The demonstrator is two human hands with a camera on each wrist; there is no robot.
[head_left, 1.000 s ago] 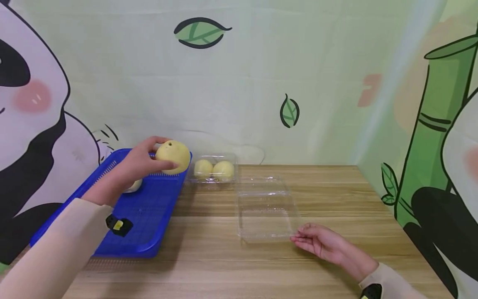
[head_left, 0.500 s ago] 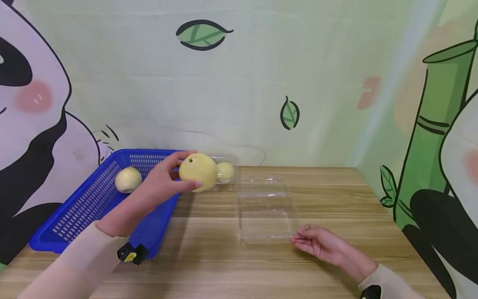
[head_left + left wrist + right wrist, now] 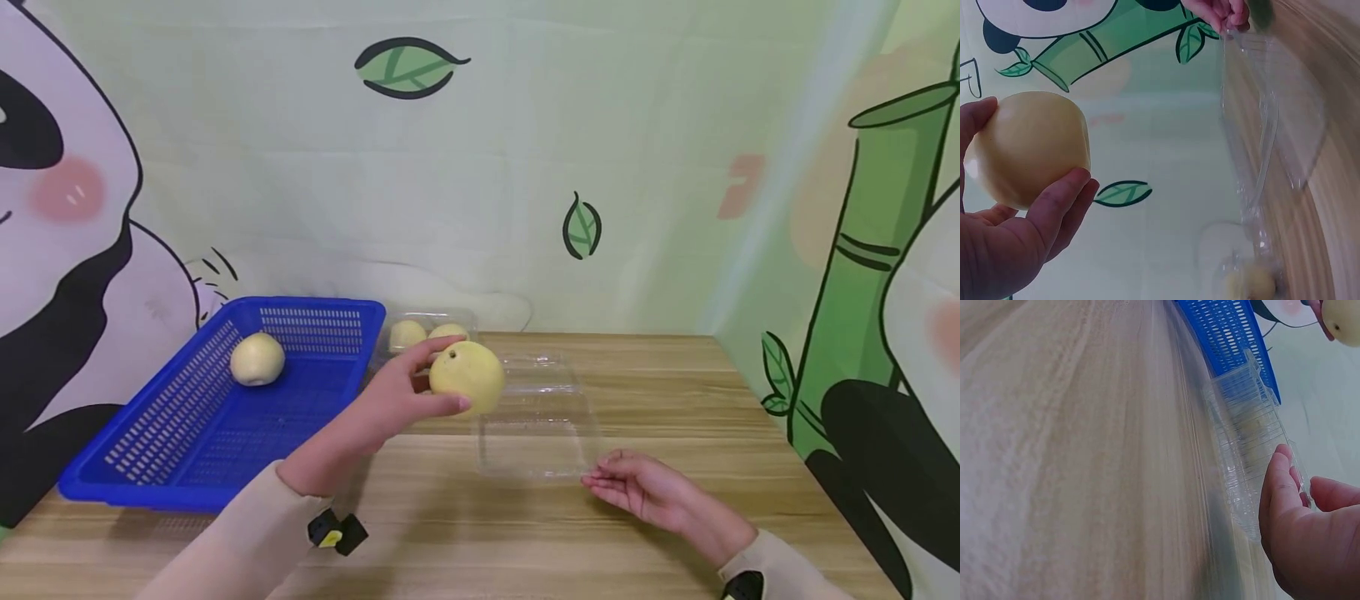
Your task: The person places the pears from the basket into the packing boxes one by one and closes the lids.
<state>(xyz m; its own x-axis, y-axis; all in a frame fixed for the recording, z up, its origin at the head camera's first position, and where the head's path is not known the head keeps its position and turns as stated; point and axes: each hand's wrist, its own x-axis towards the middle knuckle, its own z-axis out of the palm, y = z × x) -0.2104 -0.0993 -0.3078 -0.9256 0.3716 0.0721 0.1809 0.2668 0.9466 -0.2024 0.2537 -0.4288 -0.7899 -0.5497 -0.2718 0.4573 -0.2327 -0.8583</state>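
Note:
My left hand [image 3: 386,404] holds a round pale-yellow pear [image 3: 474,379] in the air, thumb on the near side and fingers behind. In the left wrist view the same pear [image 3: 1032,147] sits between fingertips and thumb. Below and right of it, an open clear plastic box [image 3: 542,446] lies on the table with its lid folded back. My right hand [image 3: 648,493] pinches that box's near right corner. From the right wrist, thumb and fingers close around the rim of the clear box [image 3: 1244,456]; the exact contact is partly hidden.
At left stands a blue plastic basket [image 3: 292,417] with one pear [image 3: 257,359] inside. Behind the left hand, a clear box [image 3: 393,321] contains two pears [image 3: 407,335], partly hidden. A printed cloth backdrop [image 3: 480,167] rises behind the wooden table [image 3: 660,392].
My left hand has carried the pear right and downward, from above the basket's far right corner to the open box's left side. The right hand has stayed at the box corner.

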